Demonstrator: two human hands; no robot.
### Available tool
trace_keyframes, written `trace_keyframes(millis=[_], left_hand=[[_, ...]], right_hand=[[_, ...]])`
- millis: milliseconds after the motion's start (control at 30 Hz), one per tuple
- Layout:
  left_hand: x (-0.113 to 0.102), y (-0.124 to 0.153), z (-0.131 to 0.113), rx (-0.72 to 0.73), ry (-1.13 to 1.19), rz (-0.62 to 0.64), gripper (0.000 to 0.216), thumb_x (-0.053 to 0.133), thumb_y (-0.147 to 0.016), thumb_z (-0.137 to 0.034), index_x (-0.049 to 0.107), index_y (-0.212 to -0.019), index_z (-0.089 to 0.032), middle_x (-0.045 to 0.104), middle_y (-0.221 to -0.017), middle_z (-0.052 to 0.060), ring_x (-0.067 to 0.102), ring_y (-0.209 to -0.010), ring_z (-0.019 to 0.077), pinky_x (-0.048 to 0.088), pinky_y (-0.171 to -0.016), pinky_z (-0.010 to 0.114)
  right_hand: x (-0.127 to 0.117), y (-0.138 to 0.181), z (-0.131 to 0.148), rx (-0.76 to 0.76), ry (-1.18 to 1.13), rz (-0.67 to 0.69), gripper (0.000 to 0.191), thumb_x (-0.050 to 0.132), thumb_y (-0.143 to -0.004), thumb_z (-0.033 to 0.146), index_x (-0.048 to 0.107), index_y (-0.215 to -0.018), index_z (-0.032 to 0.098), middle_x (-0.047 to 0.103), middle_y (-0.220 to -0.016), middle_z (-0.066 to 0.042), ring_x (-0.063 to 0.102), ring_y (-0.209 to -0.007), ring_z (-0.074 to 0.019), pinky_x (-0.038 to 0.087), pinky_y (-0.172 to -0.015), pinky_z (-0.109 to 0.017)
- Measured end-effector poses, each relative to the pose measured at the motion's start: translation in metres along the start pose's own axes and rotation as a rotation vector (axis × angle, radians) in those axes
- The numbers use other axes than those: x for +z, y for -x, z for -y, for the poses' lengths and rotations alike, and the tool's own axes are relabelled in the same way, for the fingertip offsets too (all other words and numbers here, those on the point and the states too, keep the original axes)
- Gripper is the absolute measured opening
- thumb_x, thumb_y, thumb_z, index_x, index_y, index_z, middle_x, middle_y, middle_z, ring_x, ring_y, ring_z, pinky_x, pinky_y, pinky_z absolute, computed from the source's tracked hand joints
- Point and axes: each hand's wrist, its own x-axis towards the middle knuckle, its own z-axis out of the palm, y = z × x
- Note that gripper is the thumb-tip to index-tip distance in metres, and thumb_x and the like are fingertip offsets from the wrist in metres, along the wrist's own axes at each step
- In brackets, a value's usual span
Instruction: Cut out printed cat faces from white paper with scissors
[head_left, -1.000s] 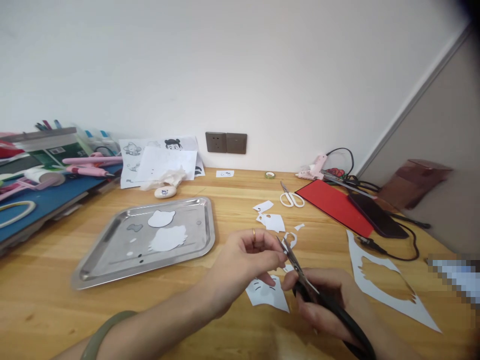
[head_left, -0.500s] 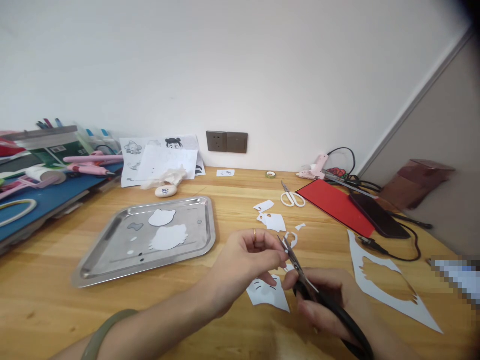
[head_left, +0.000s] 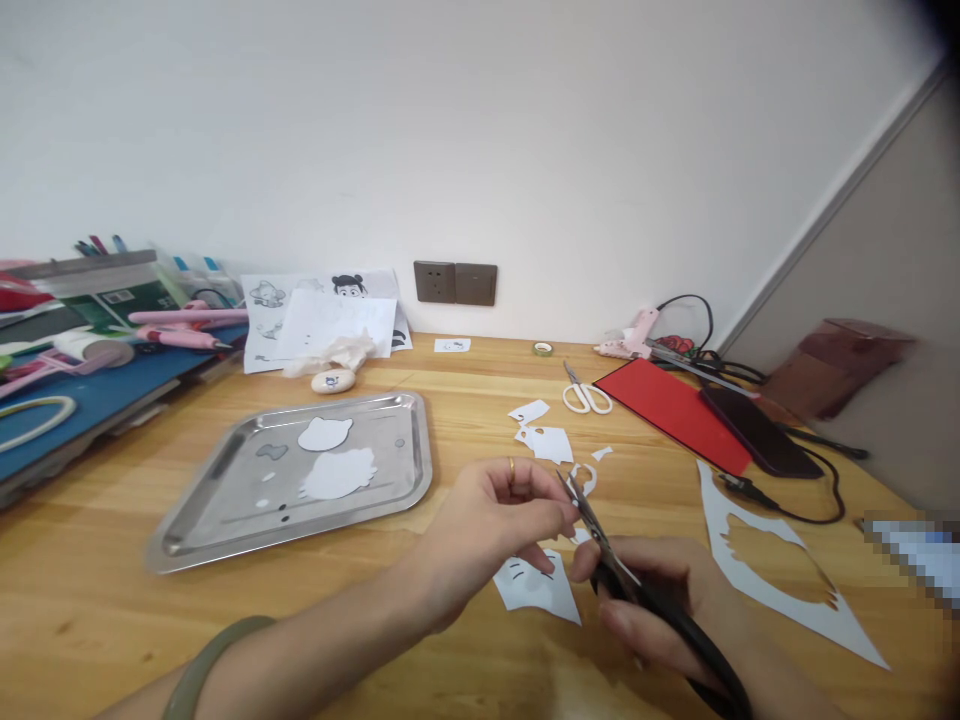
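Note:
My right hand [head_left: 667, 600] grips a pair of black-handled scissors [head_left: 600, 545], its blades pointing up and left. Thumb and fingers of my left hand [head_left: 517, 510] pinch a tiny white paper piece [head_left: 575, 504] right by the blade tips; most of that piece is hidden. Under my hands lies a white paper with short black lines [head_left: 536, 590]. Just beyond the blades rest a curled paper scrap [head_left: 587, 478] and a larger scrap with holes [head_left: 551, 443]. Left of my hands, a metal tray [head_left: 217, 545] bears a cat-head cutout [head_left: 325, 434] and a fringed white cutout [head_left: 337, 474].
White-handled scissors [head_left: 587, 398], a red sheet [head_left: 667, 405], a dark phone [head_left: 757, 430] and a pink glue gun [head_left: 630, 338] lie at the back right. A paper offcut [head_left: 724, 565] is to the right. Printed sheets [head_left: 330, 325] and a white eraser-like oval [head_left: 333, 381] stand behind the tray.
Hardly anything differs. The scissors and my right hand have shifted very slightly, and the blades look a little closer together; my left hand keeps its pinch.

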Motion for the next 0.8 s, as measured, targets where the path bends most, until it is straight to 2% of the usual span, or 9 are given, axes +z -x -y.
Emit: trace_keyframes(millis=[367, 800], left_hand=[[-0.0030, -0.0016, 0.0012, 0.005, -0.017, 0.022, 0.002, 0.057, -0.065, -0.013, 0.058, -0.064, -0.013, 0.056, -0.062, -0.001, 0.050, -0.056, 0.0071, 0.045, -0.049, 0.017], [-0.0054, -0.0011, 0.0029, 0.005, 0.002, 0.049, 0.002, 0.058, -0.065, -0.013, 0.058, -0.064, -0.012, 0.056, -0.062, -0.001, 0.049, -0.055, 0.0064, 0.045, -0.047, 0.015]], right_hand=[[-0.0013, -0.0003, -0.0055, -0.052, 0.000, 0.017, 0.012, 0.058, -0.065, 0.028, 0.057, -0.069, 0.018, 0.030, -0.046, 0.008, 0.026, -0.037, -0.0066, 0.018, -0.036, -0.021], [-0.0034, -0.0006, -0.0036, -0.018, 0.043, 0.044, 0.016, 0.058, -0.065, 0.031, 0.056, -0.068, 0.016, 0.031, -0.048, 0.008, 0.028, -0.039, -0.0067, 0.023, -0.037, -0.019]])
